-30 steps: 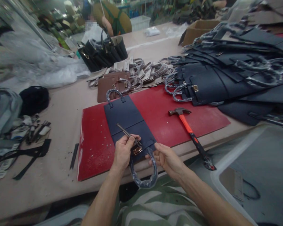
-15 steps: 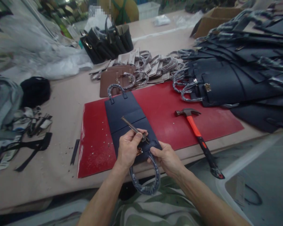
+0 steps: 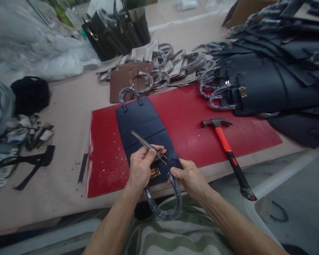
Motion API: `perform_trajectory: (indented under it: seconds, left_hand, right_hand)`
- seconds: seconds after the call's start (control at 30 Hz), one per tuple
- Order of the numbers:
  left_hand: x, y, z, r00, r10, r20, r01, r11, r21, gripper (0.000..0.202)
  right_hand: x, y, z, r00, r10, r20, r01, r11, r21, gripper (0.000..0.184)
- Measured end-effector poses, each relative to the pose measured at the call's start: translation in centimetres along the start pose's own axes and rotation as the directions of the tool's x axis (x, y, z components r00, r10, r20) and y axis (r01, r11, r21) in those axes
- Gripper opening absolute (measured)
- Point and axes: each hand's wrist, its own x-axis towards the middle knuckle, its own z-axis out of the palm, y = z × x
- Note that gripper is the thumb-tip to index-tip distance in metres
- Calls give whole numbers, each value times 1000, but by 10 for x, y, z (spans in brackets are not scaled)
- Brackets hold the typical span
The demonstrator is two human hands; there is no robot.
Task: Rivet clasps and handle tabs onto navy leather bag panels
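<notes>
A flat navy bag panel (image 3: 143,124) lies on a red mat (image 3: 180,120), one plastic-wrapped handle at its far end and another handle (image 3: 163,207) hanging over the table's near edge. My left hand (image 3: 140,168) is closed around a thin metal punch (image 3: 143,141), its tip down by a brass clasp (image 3: 155,173) on the panel's near edge. My right hand (image 3: 190,177) pinches the panel's near right corner beside that handle.
A red-handled hammer (image 3: 225,145) lies on the mat to the right. Stacked navy panels (image 3: 268,81) fill the right side. A brown bag (image 3: 130,83), wrapped handles and black bags (image 3: 117,30) sit beyond. Black straps and scraps (image 3: 29,156) lie left.
The view has tipped down and closer. Both hands stay on the panel's near edge; the punch has shifted slightly in my left hand and the clasp shows again.
</notes>
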Motion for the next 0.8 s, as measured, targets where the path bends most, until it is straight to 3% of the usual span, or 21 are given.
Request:
perform_trajectory:
  seconds: [0.27, 0.8]
  left_hand:
    - [-5, -4, -5, 988, 140, 60, -151, 942, 299, 24]
    - [-7, -2, -1, 988, 145, 49, -153, 924, 350, 26]
  right_hand:
    - [2, 2, 1, 999, 9, -36, -10, 1000, -19, 37]
    - [1, 3, 1, 999, -35, -5, 35, 998, -54, 38]
